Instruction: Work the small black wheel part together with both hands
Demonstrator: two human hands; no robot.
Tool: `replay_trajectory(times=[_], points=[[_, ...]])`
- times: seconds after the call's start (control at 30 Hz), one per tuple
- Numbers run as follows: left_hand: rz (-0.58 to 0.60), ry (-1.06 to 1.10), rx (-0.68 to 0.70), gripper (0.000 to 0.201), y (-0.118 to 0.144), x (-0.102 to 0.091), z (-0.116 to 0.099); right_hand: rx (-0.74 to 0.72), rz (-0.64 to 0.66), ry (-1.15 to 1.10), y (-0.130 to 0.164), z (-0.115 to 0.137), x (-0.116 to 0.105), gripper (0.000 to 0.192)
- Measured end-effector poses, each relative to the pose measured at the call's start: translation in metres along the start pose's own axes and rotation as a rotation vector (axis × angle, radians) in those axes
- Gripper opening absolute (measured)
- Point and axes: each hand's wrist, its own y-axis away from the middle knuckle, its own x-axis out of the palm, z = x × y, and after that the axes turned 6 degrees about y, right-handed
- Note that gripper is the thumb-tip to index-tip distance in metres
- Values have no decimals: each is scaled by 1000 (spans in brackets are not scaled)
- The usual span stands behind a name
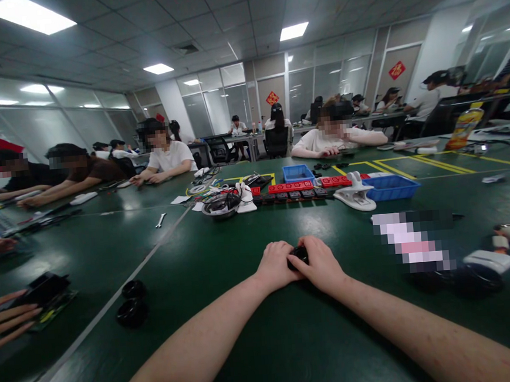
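Observation:
A small, glossy black rounded part [299, 257] sits between both hands in the middle of the green table [232, 346]. My left hand [278, 264] is closed around its left side, fingers curled. My right hand [319, 262] grips it from the right, thumb across the near side. Much of the part is covered by the fingers, so its kind does not show. Off to the left, two shiny black rounded pieces [132, 312] lie close together. More black round pieces [478, 279] lie at the right, beside a white object [490, 261].
Ahead are a red power strip [296, 186], blue trays [391, 188], a white clamp [356, 193] and a bowl of cables [221, 205]. A wrench [161, 221] lies left of them. A co-worker's hand [9, 316] holds a black-and-green item at far left. A bottle [466, 126] stands back right.

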Motion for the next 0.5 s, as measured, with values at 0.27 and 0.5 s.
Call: replay_trajectory(times=[0.27,0.5], points=[[56,39,32,40,-4,-4,7,-133,7,-92,-1,2,-11,16],[177,176,180,30,-8,-4,25,-475,61,-295,4,4,-15,21]])
